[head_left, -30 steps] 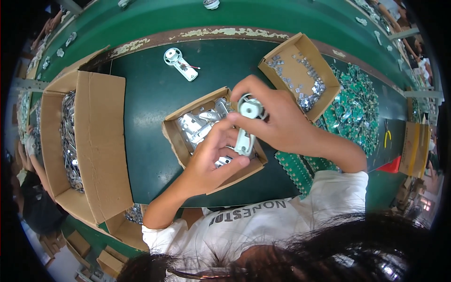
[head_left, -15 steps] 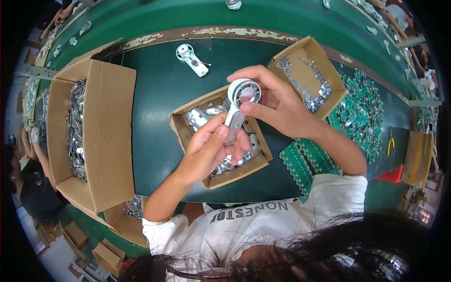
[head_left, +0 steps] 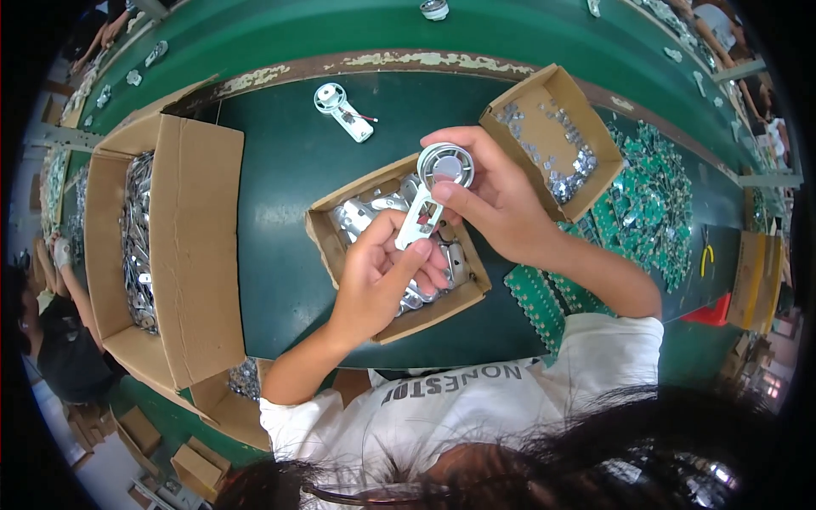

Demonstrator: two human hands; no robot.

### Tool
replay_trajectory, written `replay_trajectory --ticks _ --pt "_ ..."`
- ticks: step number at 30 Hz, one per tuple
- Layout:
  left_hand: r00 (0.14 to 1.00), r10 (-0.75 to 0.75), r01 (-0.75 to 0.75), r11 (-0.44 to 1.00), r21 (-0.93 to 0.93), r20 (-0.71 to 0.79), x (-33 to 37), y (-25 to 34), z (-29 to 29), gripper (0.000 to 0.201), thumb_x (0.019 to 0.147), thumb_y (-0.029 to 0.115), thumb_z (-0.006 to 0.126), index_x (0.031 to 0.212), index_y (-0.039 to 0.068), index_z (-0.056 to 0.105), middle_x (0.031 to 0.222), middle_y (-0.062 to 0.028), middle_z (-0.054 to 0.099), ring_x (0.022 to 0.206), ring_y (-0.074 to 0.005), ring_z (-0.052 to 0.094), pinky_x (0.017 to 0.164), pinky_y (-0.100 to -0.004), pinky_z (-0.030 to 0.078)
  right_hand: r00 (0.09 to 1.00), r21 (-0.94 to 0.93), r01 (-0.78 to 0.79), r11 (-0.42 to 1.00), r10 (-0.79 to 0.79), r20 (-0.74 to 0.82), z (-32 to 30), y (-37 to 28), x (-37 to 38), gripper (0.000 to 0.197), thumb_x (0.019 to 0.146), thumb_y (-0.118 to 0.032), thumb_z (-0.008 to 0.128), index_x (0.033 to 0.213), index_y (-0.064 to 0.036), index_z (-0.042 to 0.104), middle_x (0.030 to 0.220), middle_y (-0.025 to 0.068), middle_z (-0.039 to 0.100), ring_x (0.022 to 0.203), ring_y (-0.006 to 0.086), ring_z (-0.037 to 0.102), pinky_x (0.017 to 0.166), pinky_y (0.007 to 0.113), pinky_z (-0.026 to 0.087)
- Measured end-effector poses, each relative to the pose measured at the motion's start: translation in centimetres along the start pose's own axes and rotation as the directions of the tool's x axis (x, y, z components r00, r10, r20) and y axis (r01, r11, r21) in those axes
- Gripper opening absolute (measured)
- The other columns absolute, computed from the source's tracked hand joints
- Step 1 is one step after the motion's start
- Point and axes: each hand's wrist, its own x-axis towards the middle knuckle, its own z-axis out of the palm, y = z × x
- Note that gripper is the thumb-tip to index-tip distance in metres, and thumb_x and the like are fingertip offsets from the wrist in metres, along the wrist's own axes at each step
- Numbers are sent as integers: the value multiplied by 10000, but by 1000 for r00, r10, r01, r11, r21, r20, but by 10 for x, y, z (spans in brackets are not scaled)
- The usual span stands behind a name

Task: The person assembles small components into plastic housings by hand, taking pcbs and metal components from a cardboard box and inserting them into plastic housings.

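Between my hands is a white handheld fan body [head_left: 416, 223], tilted, with its round head up and its handle toward me. The handle's hollow inside faces up and shows something small and red. My left hand [head_left: 374, 276] is closed on the handle's lower end, thumb and fingers at its sides. Around the fan head my right hand [head_left: 497, 195] is closed, thumb at the neck and fingers behind the ring. Below the fan, a small cardboard box [head_left: 425, 326] holds silvery handle covers [head_left: 355, 216], partly hidden by my hands.
Farther off lies another white fan body [head_left: 343, 112] with a red wire. A tall carton [head_left: 204, 246] of metal parts stands left. To the right are a box [head_left: 544, 85] of small metal pieces, piled green circuit boards [head_left: 650, 212] and yellow-handled pliers [head_left: 707, 259]. A green belt [head_left: 357, 34] runs behind.
The fan body in my hands showed a grey panel along its handle; now the handle's open inside faces up. My left thumb has shifted to the handle's lower end.
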Motion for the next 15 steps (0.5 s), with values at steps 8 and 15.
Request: replay_trajectory --ticks 8,15 --pt "1000 -14 14 998 -54 -5 6 12 1 288 977 200 492 1168 -14 501 985 -128 641 858 -162 645 764 -281 534 999 45 -26 999 25 24 -4 6 3 374 934 -75 551 1282 -69 412 937 18 521 756 45 505 630 204 446" --pt "994 13 -20 998 -67 -108 11 7 -4 302 959 173 529 1187 -23 514 975 -129 646 867 -162 640 779 -278 529 988 -134 94 987 -108 -109 1 13 2 596 893 -95 608 1394 -75 286 1145 125 497 958 167 558 817 287 482"
